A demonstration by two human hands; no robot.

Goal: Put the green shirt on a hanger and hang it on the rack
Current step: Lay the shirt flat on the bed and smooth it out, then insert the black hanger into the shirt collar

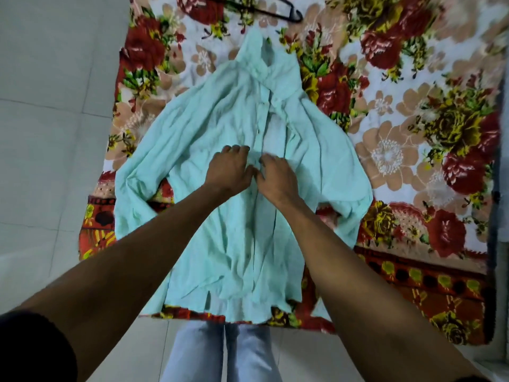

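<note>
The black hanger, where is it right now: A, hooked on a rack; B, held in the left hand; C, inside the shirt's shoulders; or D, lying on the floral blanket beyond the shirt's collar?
D: the black hanger lies on the floral blanket just past the collar of the green shirt, while both the left hand and right hand rest at the shirt's button placket.

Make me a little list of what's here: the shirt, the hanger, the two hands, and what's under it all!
shirt: light green shirt, spread flat, collar at the far end
hanger: black hanger, beyond the collar, only partly in view, apart from the shirt
left hand: left hand on the shirt's front, fingers curled at the button strip
right hand: right hand beside it, fingers at the same strip
underneath: flowered blanket
</note>
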